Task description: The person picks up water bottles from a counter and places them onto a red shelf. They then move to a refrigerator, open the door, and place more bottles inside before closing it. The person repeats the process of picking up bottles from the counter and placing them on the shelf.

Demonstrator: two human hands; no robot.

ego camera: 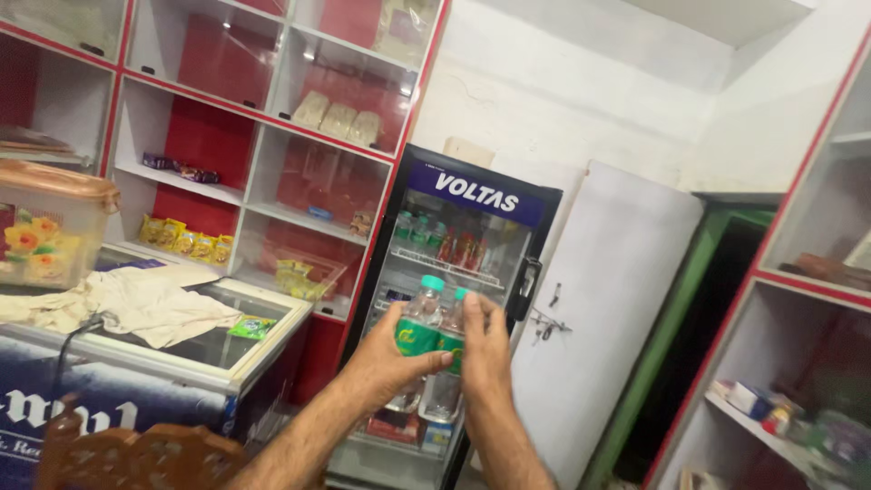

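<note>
Red-and-white wall shelves [227, 109] are lining the shop behind a glass-door drinks cooler [454, 299], with a chest freezer [181, 354] standing at the left under a crumpled cloth [136, 304]. Both hands are lifted in front of the cooler door. The left hand [386, 363] is closing around a clear bottle with a green label [417, 331], and the right hand [485, 349] is gripping a second matching bottle [449, 340] touching the first.
</note>
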